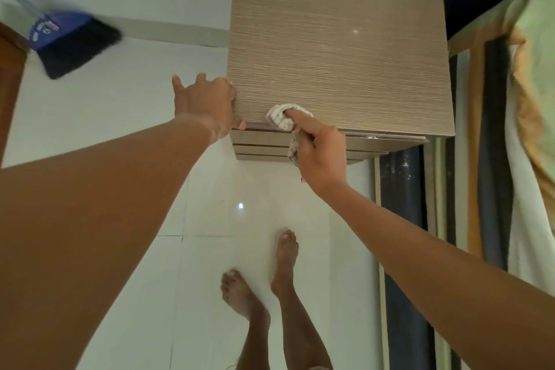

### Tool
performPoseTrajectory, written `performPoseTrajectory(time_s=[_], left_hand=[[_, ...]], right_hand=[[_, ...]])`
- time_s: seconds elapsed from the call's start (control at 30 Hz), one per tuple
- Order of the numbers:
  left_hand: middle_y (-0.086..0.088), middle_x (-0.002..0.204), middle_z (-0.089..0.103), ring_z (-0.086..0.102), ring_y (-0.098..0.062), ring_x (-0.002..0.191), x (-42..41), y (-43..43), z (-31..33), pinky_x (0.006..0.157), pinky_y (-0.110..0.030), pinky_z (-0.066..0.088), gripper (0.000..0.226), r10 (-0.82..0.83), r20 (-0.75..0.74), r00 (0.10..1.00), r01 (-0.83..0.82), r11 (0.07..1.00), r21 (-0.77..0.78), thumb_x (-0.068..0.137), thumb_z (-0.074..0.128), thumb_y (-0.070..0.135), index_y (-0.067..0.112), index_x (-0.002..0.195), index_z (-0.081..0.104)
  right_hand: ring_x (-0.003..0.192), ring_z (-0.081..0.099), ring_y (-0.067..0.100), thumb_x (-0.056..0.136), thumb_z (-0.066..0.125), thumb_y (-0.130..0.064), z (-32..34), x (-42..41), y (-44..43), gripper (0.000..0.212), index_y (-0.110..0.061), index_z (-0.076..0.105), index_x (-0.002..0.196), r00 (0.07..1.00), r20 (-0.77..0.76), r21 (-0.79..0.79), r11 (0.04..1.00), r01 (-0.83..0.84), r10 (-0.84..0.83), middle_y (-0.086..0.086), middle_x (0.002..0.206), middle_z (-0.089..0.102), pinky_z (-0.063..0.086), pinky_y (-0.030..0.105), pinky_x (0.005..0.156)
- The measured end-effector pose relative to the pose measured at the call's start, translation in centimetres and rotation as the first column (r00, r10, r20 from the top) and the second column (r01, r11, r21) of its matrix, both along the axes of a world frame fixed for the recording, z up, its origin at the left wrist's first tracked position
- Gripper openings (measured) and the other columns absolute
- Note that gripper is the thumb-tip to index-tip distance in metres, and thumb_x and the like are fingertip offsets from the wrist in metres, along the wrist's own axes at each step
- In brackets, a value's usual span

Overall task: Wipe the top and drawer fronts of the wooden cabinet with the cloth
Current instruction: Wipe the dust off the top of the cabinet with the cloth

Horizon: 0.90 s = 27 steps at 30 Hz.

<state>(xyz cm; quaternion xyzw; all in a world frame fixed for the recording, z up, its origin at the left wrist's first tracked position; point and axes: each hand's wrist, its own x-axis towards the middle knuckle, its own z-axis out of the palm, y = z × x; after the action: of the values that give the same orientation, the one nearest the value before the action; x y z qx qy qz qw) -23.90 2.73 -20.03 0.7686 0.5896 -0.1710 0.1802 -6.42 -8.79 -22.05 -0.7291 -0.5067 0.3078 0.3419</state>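
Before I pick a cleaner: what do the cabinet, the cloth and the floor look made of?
Cabinet: wood-look board, likely laminate; fine straight grain lines, slight sheen. Cloth: soft woven fabric, whitish with a dark check, bunched under the right hand. Floor: glossy white tiles; grout lines and a lamp reflection.

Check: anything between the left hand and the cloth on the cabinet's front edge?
Nothing; head view shows bare cabinet top between left hand and cloth.

cabinet (339,39): stands on the floor (120,117), against the far wall. cloth (282,119): on the cabinet top, at its near edge, under the right hand (318,153). left hand (207,102): on the cabinet's near left corner. broom (66,39): well left of the cabinet. bed (516,99): right of the cabinet. feet (264,276): on the floor before the cabinet.
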Motion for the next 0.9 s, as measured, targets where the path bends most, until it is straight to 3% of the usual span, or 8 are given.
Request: performPoseTrajectory(time_s=[0.03,0.1,0.2,0.27,0.37,0.53,0.73,0.9], left_hand=[[0.0,0.127,0.062,0.043,-0.03,0.136,0.2,0.1,0.2,0.117,-0.063,0.014,0.054,0.015,-0.006,1.0,-0.015,1.0,-0.009,0.082,0.069,0.063,0.02,0.116,0.068],[-0.001,0.107,0.068,0.057,-0.032,0.118,0.7,0.8,1.1,0.117,-0.06,0.018,0.061,0.095,0.0,0.995,-0.095,0.994,-0.048,0.075,0.069,0.072,0.017,0.101,0.07],[-0.001,0.099,0.064,0.061,-0.034,0.111,1.4,2.6,1.9,0.11,-0.052,0.035,0.08,0.201,0.044,0.979,-0.195,0.974,-0.118,0.065,0.076,0.074,0.019,0.12,0.06],[-0.004,0.113,0.063,0.059,-0.035,0.117,2.0,3.8,1.6,0.102,-0.048,0.043,0.097,0.274,0.097,0.957,-0.257,0.954,-0.154,0.063,0.083,0.066,0.02,0.14,0.046],[-0.004,0.106,0.061,0.061,-0.034,0.11,2.1,5.3,0.5,0.087,-0.041,0.048,0.096,0.359,0.14,0.923,-0.332,0.925,-0.185,0.058,0.088,0.063,0.017,0.133,0.051],[0.001,0.115,0.067,0.063,-0.03,0.107,1.3,6.3,-0.6,0.096,-0.047,0.05,0.105,0.39,0.16,0.907,-0.342,0.903,-0.258,0.053,0.086,0.068,0.026,0.142,0.048],[0.003,0.138,0.063,0.061,-0.025,0.125,1.0,6.1,-0.9,0.103,-0.046,0.047,0.118,0.441,0.224,0.869,-0.376,0.883,-0.28,0.053,0.089,0.06,0.037,0.155,0.034],[0.009,0.146,0.057,0.055,-0.014,0.134,0.1,5.3,-2.2,0.11,-0.037,0.041,0.126,0.573,0.351,0.74,-0.435,0.807,-0.4,0.053,0.093,0.05,0.041,0.158,0.024]], right_hand=[[0.064,0.069,0.021,0.098,0.052,-0.006,0.4,0.4,0.7,0.039,-0.029,0.073,0.122,0.994,-0.081,-0.009,0.997,0.074,-0.074,-0.009,0.072,0.074,0.061,0.049,0.068],[0.059,0.068,0.032,0.099,0.053,-0.01,1.2,1.5,3.1,0.036,-0.031,0.073,0.121,0.955,-0.189,-0.004,0.973,0.231,-0.228,0.001,0.069,0.074,0.06,0.049,0.058],[0.074,0.063,-0.001,0.102,0.051,-0.007,2.0,4.4,8.9,0.036,-0.021,0.069,0.13,0.847,-0.261,0.019,0.875,0.484,-0.462,-0.001,0.11,0.077,0.051,0.01,0.068],[0.088,0.061,-0.007,0.104,0.047,-0.008,1.8,6.4,12.5,0.038,-0.02,0.063,0.137,0.829,-0.23,0.019,0.85,0.527,-0.509,-0.004,0.128,0.07,0.043,0.0,0.07],[0.117,0.062,0.011,0.104,0.04,-0.01,-0.1,7.8,15.9,0.046,-0.025,0.053,0.146,0.908,0.009,-0.017,0.908,0.418,-0.418,-0.005,0.137,0.065,0.044,0.013,0.088],[0.144,0.042,0.022,0.101,0.038,-0.003,-2.0,5.1,21.5,0.053,-0.017,0.045,0.151,0.98,0.172,-0.011,0.995,0.103,-0.1,0.003,0.155,0.048,0.03,0.031,0.12],[0.143,0.043,0.025,0.104,0.034,-0.008,-1.5,0.3,30.3,0.052,-0.023,0.042,0.154,0.944,0.233,-0.03,0.971,-0.235,0.236,0.002,0.155,0.046,0.035,0.039,0.118],[0.138,0.05,0.02,0.096,0.035,-0.011,-2.1,-1.4,33.9,0.055,-0.019,0.049,0.149,0.898,0.27,0.03,0.929,-0.37,0.348,0.0,0.15,0.054,0.042,0.038,0.115]])
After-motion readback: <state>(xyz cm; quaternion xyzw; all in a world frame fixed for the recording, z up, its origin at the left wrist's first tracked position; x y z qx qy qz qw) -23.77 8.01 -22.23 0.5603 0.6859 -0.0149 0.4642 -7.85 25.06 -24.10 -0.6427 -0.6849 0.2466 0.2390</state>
